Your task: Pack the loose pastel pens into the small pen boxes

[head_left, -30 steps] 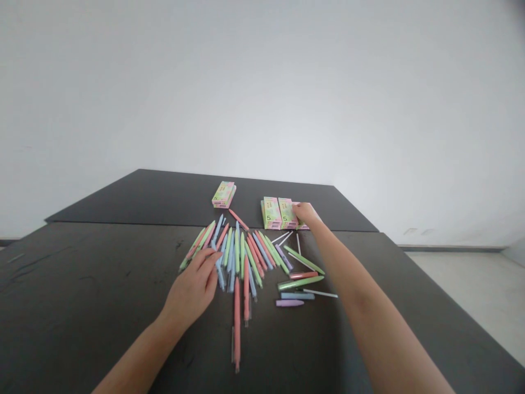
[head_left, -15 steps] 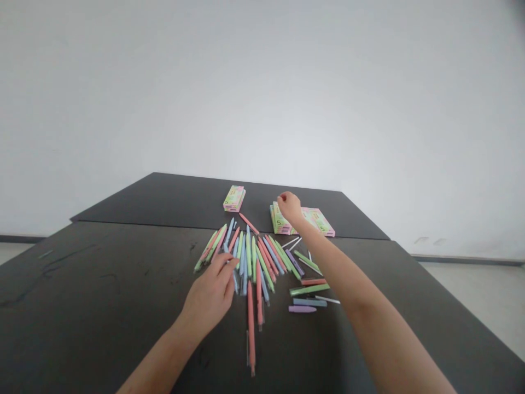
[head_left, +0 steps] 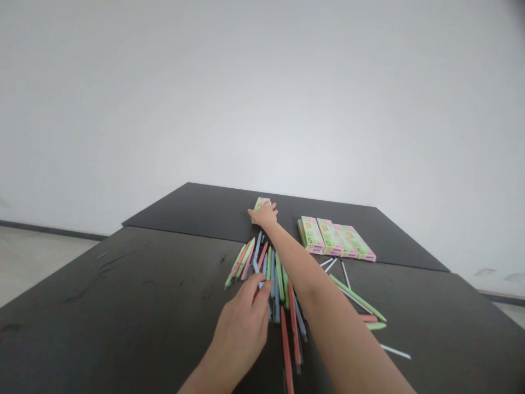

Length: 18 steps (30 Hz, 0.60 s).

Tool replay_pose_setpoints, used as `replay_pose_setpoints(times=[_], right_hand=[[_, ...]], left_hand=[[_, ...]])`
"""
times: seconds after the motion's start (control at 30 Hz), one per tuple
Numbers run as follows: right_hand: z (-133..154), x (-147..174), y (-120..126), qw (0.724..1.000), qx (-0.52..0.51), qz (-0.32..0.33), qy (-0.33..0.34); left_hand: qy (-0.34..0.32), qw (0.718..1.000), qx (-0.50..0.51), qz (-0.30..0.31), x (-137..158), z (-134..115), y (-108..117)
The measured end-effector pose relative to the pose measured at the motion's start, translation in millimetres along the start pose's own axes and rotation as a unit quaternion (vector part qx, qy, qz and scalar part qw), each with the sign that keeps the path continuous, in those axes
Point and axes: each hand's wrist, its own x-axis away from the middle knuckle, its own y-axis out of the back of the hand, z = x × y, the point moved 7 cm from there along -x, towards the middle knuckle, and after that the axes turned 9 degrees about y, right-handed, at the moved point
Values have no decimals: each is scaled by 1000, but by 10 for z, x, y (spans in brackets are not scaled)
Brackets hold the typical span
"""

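Note:
My left hand (head_left: 244, 323) is over the near left part of a pile of pastel pens (head_left: 281, 279). Its thumb and forefinger are pinched together on a blue pen (head_left: 256, 266), partly hidden by the fingers. Farther forward, my right hand (head_left: 264, 214) is spread over a small pink and green box (head_left: 261, 203) on the far board. The thumb points left and the fingers right, covering the box's near right part. My right forearm crosses the pile and hides many of the pens.
A row of similar boxes (head_left: 336, 238) lies on the far board (head_left: 197, 210), right of my arm. White sticks (head_left: 345, 274), green pens (head_left: 359, 298) and a red one (head_left: 368, 318) are scattered to the right. A pale wall (head_left: 262, 98) rises behind the dark table (head_left: 135, 317).
My right hand has gone from above the row of boxes to the single box at the left, its fingers now spread. The view has turned left. My left hand stays at the pens.

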Motion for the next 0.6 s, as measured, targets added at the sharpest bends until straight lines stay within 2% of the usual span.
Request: replay_pose_setpoints(times=[0.17, 0.37, 0.5, 0.6], right_hand=[[62, -99, -187, 999, 20, 31, -37], [51, -97, -299, 997, 47, 47, -33], [-16, -94, -268, 997, 60, 48, -8], [-121, -117, -145, 997, 67, 47, 13]], left_hand=[[1, 1000, -6, -15, 21, 8, 36], [-4, 1000, -16, -15, 29, 7, 33], [-1, 1000, -8, -5, 25, 7, 21], [6, 1000, 1, 2, 24, 7, 21]])
